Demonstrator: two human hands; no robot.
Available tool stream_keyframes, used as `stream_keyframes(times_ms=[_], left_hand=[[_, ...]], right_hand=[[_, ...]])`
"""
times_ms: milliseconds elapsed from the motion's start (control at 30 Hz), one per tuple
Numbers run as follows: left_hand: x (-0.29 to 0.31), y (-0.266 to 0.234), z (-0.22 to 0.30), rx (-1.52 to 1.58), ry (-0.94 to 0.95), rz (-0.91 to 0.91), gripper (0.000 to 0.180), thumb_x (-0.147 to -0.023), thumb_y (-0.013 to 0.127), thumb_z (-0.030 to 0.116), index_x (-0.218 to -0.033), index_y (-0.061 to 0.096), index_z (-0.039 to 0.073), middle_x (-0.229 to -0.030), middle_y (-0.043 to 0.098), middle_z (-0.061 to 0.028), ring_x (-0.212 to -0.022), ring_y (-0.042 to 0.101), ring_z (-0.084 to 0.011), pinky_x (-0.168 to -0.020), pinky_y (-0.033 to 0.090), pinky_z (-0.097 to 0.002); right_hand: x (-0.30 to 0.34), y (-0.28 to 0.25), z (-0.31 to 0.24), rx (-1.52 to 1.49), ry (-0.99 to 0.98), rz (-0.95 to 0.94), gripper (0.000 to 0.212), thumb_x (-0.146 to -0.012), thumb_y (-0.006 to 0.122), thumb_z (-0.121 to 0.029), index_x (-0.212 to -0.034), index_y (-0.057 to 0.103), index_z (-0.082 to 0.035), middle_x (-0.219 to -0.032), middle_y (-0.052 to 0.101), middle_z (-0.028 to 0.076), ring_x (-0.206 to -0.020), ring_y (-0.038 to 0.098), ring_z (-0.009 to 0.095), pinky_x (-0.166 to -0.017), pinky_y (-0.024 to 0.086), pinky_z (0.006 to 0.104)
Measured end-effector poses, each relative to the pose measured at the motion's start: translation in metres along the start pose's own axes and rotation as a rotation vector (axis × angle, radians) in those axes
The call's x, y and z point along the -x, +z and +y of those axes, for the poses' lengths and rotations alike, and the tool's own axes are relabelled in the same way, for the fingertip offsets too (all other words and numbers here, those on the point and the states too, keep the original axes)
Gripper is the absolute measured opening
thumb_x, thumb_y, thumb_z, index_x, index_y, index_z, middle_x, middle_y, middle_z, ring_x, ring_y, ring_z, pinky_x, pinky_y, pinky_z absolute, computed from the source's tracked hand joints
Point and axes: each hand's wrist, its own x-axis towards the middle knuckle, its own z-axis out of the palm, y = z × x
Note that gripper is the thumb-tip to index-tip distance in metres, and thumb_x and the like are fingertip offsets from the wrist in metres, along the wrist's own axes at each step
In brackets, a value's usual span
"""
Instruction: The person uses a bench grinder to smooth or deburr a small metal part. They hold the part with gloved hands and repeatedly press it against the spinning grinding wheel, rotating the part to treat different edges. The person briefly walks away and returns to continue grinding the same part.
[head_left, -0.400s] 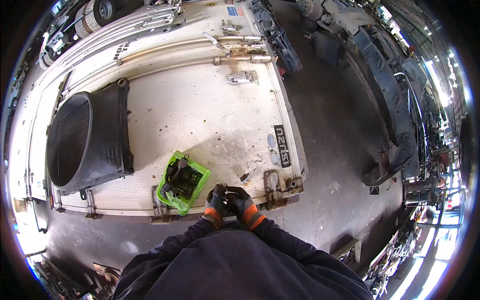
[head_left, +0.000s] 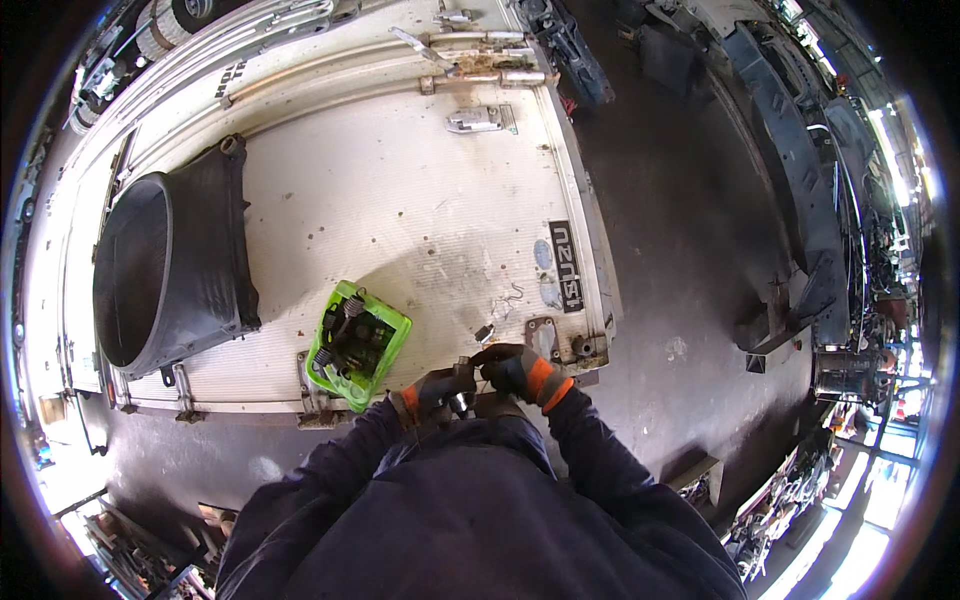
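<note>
Two gloved hands meet over a metal part (head_left: 461, 403) at the surface's near edge

The left hand (head_left: 434, 391), in a dark glove with an orange cuff, is closed around the metal part, whose bright lower end shows below the fingers. The right hand (head_left: 512, 371), gloved alike, comes in from the other side with its fingers bent at the part's upper end; whether they pinch it or only touch it, I cannot tell.

To the left of the hands, a green container (head_left: 357, 399) sits tilted on the white ribbed surface (head_left: 330, 200), holding dark, greasy parts and a coil spring (head_left: 352, 303). A small metal piece (head_left: 485, 333) lies just beyond the right hand, near a hinge plate (head_left: 541, 337). Farther left stands a large black shroud (head_left: 205, 265) with a round opening.
</note>
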Motion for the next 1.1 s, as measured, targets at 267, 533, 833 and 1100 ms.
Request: stream_keyframes(times_ms=[267, 533, 833, 1100], left_hand=[[-0.044, 0.019, -0.005, 0.154, 0.223, -0.003, 0.032, -0.090, 0.065, 0.026, -0.111, 0.055, 0.005, -0.096, 0.062, -0.0089, -0.078, 0.065, -0.0198, -0.067, 0.054, -0.0334], [-0.045, -0.003, -0.005, 0.496, 0.021, -0.034, 0.045, -0.093, 0.062, 0.039, -0.121, 0.057, 0.005, -0.102, 0.065, -0.0101, -0.092, 0.066, -0.0214, -0.076, 0.056, -0.0316], [-0.052, -0.001, -0.024, -0.039, 0.476, 0.032, 0.031, -0.092, 0.064, 0.019, -0.117, 0.058, 0.003, -0.105, 0.063, -0.0100, -0.091, 0.063, -0.0192, -0.077, 0.054, -0.0355], [-0.038, -0.006, 0.006, -0.220, 0.433, 0.010, 0.048, -0.082, 0.076, 0.015, -0.122, 0.054, 0.001, -0.113, 0.061, -0.0104, -0.096, 0.064, -0.0219, -0.086, 0.054, -0.0353]], right_hand=[[-0.044, -0.024, 0.044, 0.330, -0.402, 0.249, 0.022, -0.091, 0.061, -0.007, -0.111, 0.066, -0.002, -0.090, 0.069, 0.009, -0.081, 0.064, 0.017, -0.071, 0.053, 0.0328], [-0.027, -0.011, 0.034, 0.255, -0.379, 0.288, 0.018, -0.089, 0.064, -0.007, -0.107, 0.065, -0.005, -0.096, 0.068, 0.010, -0.083, 0.064, 0.017, -0.072, 0.052, 0.0303], [-0.026, -0.035, 0.031, 0.552, -0.450, 0.031, 0.022, -0.086, 0.068, -0.008, -0.107, 0.062, -0.005, -0.098, 0.069, 0.013, -0.084, 0.065, 0.022, -0.076, 0.052, 0.0351], [-0.043, -0.055, 0.017, 0.599, -0.372, -0.160, 0.020, -0.086, 0.066, -0.009, -0.106, 0.065, -0.005, -0.097, 0.070, 0.013, -0.088, 0.067, 0.025, -0.079, 0.052, 0.0348]])
